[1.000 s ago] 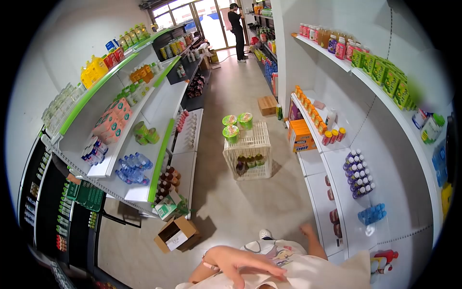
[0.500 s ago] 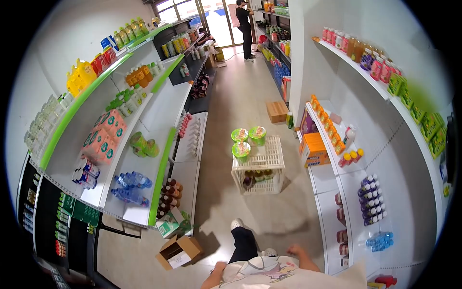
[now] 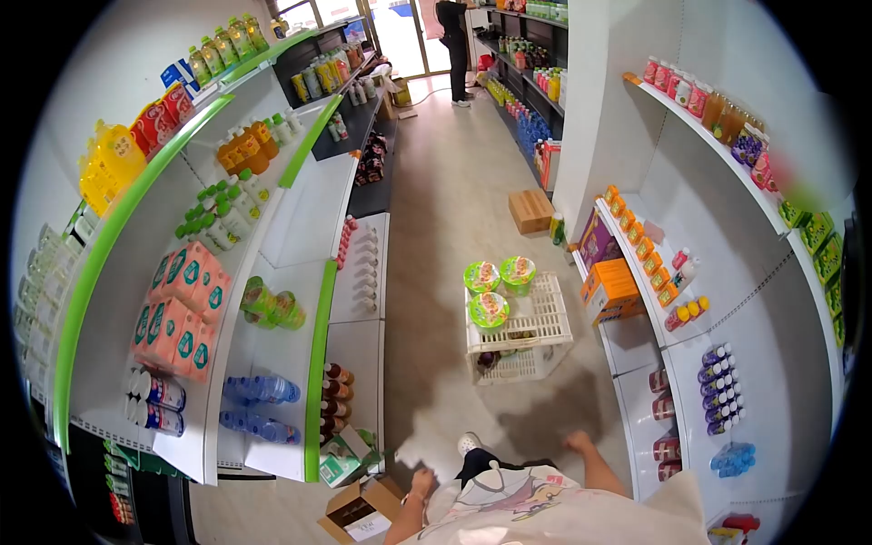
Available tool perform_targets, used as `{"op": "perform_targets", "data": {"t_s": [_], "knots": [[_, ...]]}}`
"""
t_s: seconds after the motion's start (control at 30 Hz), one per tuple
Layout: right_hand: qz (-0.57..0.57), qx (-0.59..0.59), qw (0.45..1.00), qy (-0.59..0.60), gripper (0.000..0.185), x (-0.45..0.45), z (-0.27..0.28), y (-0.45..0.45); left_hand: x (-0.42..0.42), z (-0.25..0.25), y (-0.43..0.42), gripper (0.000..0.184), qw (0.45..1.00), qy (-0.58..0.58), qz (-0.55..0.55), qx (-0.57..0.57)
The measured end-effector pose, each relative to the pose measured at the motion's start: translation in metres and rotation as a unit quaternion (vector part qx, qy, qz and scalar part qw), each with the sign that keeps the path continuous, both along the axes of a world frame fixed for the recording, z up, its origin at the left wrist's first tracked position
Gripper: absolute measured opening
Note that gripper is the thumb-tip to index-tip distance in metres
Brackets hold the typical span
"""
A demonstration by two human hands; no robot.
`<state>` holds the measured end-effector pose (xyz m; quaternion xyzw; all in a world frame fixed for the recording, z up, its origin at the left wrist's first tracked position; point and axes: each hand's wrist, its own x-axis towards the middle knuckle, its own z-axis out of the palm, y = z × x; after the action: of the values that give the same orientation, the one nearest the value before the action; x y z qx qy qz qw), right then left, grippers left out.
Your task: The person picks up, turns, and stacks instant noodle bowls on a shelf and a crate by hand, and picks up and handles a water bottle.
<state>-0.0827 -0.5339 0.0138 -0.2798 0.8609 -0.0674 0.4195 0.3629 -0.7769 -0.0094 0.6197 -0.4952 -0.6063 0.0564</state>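
Observation:
My left hand [image 3: 421, 483] hangs low beside my light printed shirt [image 3: 509, 500], nearest the open cardboard box [image 3: 363, 509] on the floor. On the other side, my right hand [image 3: 576, 442] is held out over the floor, near the right-hand shelves. Both hands look small, with loosely bent fingers and nothing visible in them. Ahead stands a white plastic crate [image 3: 548, 313], touched by neither hand. Three green-lidded instant noodle cups [image 3: 490, 312] sit on its top. Several items show through the crate's openings, partly hidden.
Shelves line both sides of the aisle. At left are pink tissue packs [image 3: 186, 304], blue water bottles [image 3: 263, 389] and green cups [image 3: 272, 307]. Purple-wrapped bottles [image 3: 718, 391] and an orange box [image 3: 613, 291] are at right. A small carton [image 3: 530, 212] and a person [image 3: 454, 45] are farther ahead.
My view has moved forward and turned slightly left. The crate and cups appear farther right, and the left shelves look closer. My right hand appears higher in view; the noodle cups stay on the crate.

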Motion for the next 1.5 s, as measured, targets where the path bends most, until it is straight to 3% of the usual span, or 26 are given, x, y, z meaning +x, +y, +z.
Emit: {"op": "perform_targets", "data": {"t_s": [0.03,0.07,0.1,0.17,0.27,0.37,0.47,0.5,0.53,0.6,0.63,0.73,0.83,0.9,0.93,0.97,1.0,1.03,1.07,1.17,1.23,1.33,1.37,1.43,1.5], "knots": [[-0.109,-0.149,0.982,-0.028,0.021,0.009,0.018,-0.037,-0.021,0.009,-0.024,0.028,0.939,-0.033,-0.259,-0.226],[-0.105,-0.177,0.977,-0.051,0.019,0.018,0.035,-0.082,-0.055,0.034,-0.045,0.028,0.980,0.019,-0.169,-0.100],[-0.129,-0.290,0.936,-0.152,0.017,0.031,0.054,-0.115,-0.075,0.010,-0.061,0.034,0.980,0.051,-0.136,-0.134],[-0.100,-0.272,0.943,-0.166,0.017,0.042,0.045,-0.172,-0.110,0.044,-0.089,0.035,0.975,0.104,-0.163,-0.108],[-0.055,-0.296,0.940,-0.161,0.018,0.059,0.093,-0.215,-0.143,0.069,-0.111,0.033,0.979,0.143,-0.118,-0.081],[-0.043,-0.252,0.958,-0.128,0.019,0.051,0.072,-0.217,-0.141,0.077,-0.107,0.029,0.984,0.136,-0.108,-0.037],[-0.141,-0.197,0.964,-0.109,0.020,0.043,0.066,-0.179,-0.101,0.033,-0.087,0.034,0.987,0.034,-0.158,-0.019],[-0.163,-0.173,0.965,-0.107,0.020,0.038,0.046,-0.158,-0.078,0.011,-0.081,0.034,0.971,-0.009,-0.228,-0.064],[-0.186,-0.147,0.966,-0.105,0.020,0.034,0.016,-0.131,-0.063,0.001,-0.078,0.032,0.915,-0.101,-0.363,-0.147],[-0.174,-0.009,0.981,-0.083,0.024,0.020,-0.032,-0.080,-0.038,-0.003,-0.090,0.031,0.852,-0.068,-0.486,-0.181],[-0.199,0.052,0.970,-0.127,0.024,0.014,-0.021,-0.070,-0.035,-0.004,-0.099,0.030,0.815,-0.050,-0.543,-0.196],[-0.266,0.136,0.939,-0.168,0.026,-0.001,-0.003,-0.041,-0.057,0.010,-0.123,0.022,0.954,-0.030,-0.289,-0.073],[-0.221,0.166,0.943,-0.187,0.029,-0.027,-0.021,-0.038,-0.087,0.034,-0.162,0.018,0.998,-0.028,-0.004,0.054],[-0.168,0.146,0.963,-0.149,0.033,-0.050,-0.060,-0.051,-0.114,0.031,-0.197,0.022,0.996,0.000,-0.054,0.075],[-0.090,0.073,0.989,-0.093,0.031,-0.056,-0.153,-0.047,-0.130,0.039,-0.211,0.034,0.964,-0.088,-0.229,-0.099],[-0.123,0.035,0.989,-0.071,0.033,-0.076,-0.076,-0.093,-0.157,0.050,-0.227,0.035,0.948,-0.122,-0.282,-0.081],[-0.171,-0.030,0.981,-0.081,0.033,-0.091,-0.045,-0.133,-0.179,0.050,-0.241,0.034,0.923,-0.150,-0.338,-0.105],[-0.199,-0.071,0.974,-0.083,0.028,-0.104,-0.041,-0.166,-0.207,0.069,-0.249,0.035,0.899,-0.161,-0.373,-0.161],[-0.326,-0.230,0.911,-0.103,0.020,-0.115,-0.055,-0.221,-0.251,0.085,-0.272,0.035,0.897,-0.158,-0.386,-0.145],[-0.314,-0.249,0.900,-0.174,0.018,-0.148,-0.035,-0.306,-0.342,0.094,-0.307,0.039,0.903,-0.113,-0.391,-0.137],[-0.278,-0.281,0.910,-0.127,0.026,-0.158,-0.021,-0.344,-0.385,0.079,-0.321,0.049,0.908,-0.104,-0.369,-0.170],[-0.292,-0.268,0.908,-0.137,0.038,-0.169,0.010,-0.383,-0.448,0.086,-0.330,0.064,0.977,-0.044,-0.210,0.003],[-0.299,-0.255,0.894,-0.216,0.050,-0.175,0.015,-0.394,-0.463,0.090,-0.332,0.068,0.975,-0.049,-0.216,0.033],[-0.270,-0.287,0.899,-0.191,0.054,-0.170,0.012,-0.407,-0.484,0.096,-0.333,0.075,0.967,-0.063,-0.230,0.091],[-0.204,-0.270,0.906,-0.255,0.057,-0.166,0.019,-0.414,-0.490,0.104,-0.324,0.072,0.976,-0.057,-0.200,0.066]]}}
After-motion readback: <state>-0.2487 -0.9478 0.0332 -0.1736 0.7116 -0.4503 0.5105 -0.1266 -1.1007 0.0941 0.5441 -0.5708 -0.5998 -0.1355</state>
